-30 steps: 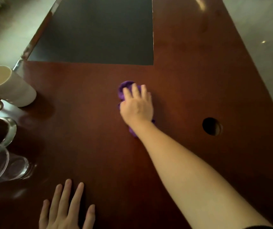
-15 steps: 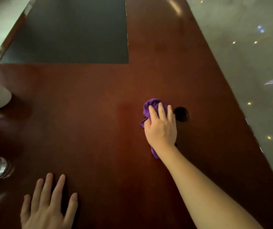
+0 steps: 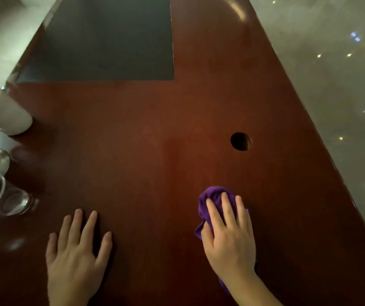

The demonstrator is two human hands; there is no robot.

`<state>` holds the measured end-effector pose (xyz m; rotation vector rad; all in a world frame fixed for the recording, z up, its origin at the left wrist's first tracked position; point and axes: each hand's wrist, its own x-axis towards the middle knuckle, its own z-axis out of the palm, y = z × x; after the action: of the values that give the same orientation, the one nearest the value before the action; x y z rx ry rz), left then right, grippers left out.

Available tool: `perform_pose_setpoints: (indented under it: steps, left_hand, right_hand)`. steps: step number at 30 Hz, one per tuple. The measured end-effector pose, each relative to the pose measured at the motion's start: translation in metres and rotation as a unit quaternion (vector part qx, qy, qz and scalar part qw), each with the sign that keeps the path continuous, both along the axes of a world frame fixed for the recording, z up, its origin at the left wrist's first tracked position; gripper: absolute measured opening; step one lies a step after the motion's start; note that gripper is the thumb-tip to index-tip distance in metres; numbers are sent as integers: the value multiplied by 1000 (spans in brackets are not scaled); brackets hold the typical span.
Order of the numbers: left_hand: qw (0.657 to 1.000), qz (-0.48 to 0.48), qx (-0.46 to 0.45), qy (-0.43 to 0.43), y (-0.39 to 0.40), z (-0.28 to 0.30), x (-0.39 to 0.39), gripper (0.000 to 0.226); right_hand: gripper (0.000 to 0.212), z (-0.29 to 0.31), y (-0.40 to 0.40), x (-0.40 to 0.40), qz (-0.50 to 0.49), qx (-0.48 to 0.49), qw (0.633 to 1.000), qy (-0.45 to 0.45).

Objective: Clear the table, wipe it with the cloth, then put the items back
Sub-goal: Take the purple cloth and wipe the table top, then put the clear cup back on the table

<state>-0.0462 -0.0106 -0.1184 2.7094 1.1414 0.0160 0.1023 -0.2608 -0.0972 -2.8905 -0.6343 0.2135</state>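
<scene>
- Head view: the right hand (image 3: 229,237) lies palm-down on the bunched purple cloth (image 3: 213,195), fingers spread flat over it rather than curled in a closed grip, pressing it to the red-brown desk (image 3: 133,151).
- The cloth sits at the near right of the desk, well short of the round cable hole (image 3: 240,141).
- The left hand (image 3: 75,259) rests flat and open on bare wood, holding nothing.
- At the left edge stand a white cup (image 3: 2,111) and a clear glass (image 3: 11,199), near a dark inset panel (image 3: 106,40).
</scene>
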Motion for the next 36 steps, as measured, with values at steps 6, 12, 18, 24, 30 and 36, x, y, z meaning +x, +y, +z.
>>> perform_pose_setpoints:
  steps: [6,12,18,24,30,36]
  left_hand:
    - [999,-21,17,21,3,4,-5,72]
    - [999,-32,9,37,4,10,-6,64]
    - [999,-43,-14,6,3,8,-6,61]
    - [999,-36,-2,-9,1,5,-9,62]
    - [998,-40,-25,-32,2,3,-9,64]
    - [998,-37,-58,12,3,9,-10,62]
  right_hand:
    - [58,1,4,-2,-12,24,999,-26]
    - [66,-18,1,2,-12,74,993,-93]
    - [97,-10,44,-7,25,208,978,-15]
    - [73,25,146,-13,150,286,941,104]
    - [85,32,244,-18,234,301,900,209]
    - [98,17,304,-25,278,296,871,275]
